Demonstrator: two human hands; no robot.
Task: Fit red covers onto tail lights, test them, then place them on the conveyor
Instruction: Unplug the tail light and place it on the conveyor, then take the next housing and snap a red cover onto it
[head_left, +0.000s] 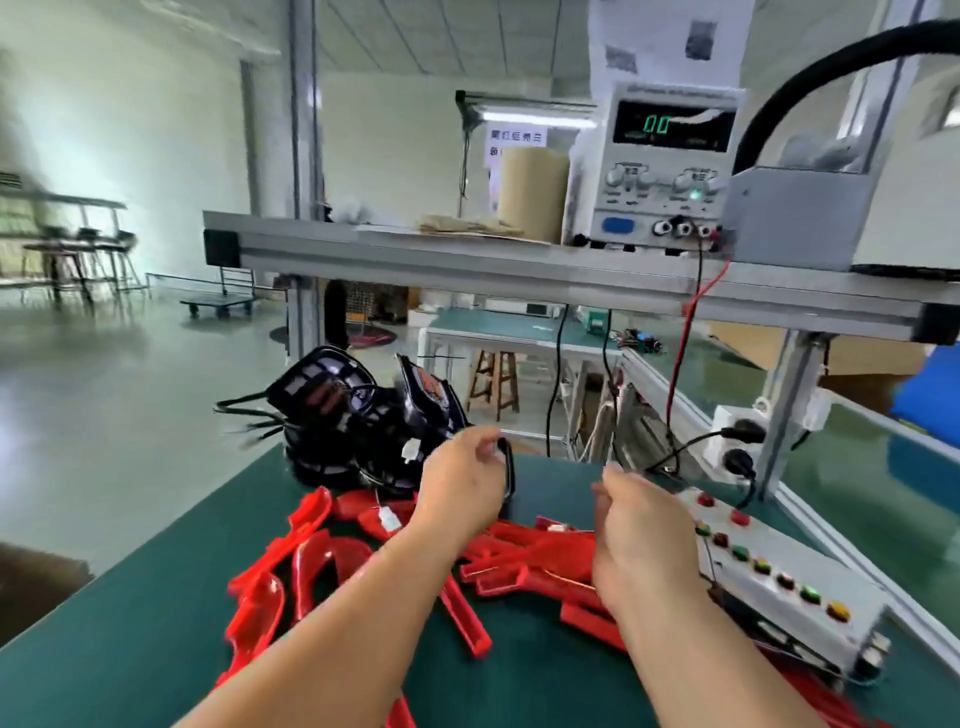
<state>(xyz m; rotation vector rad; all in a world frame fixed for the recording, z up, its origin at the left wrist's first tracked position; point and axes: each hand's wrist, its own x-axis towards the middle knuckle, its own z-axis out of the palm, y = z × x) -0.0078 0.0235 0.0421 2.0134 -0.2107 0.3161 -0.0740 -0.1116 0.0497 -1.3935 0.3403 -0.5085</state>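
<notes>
Overall level: we see a bright, evenly lit hall with a cool, white-green cast.
Sources: a lit tube lamp (535, 111) glows above the shelf rail (467, 260), and pale light washes the wall on the left.
Glare: the polished floor (104, 364) shines, its detail bleached out.
Shadows: soft and faint across the bench (130, 623).
Blur: the stools (78, 260) on the far left smear. The right hand (641, 535) is smeared at its fingertips (613, 475), so we cannot read its grip. The black loop (509, 467) pinched by the left hand (460, 486) stays fairly crisp.
Distortion: the shelf rail bows, and the posts lean outward towards the edges.
Display: the green digits on the power supply (657, 124) are readable. Its knob labels are not.
</notes>
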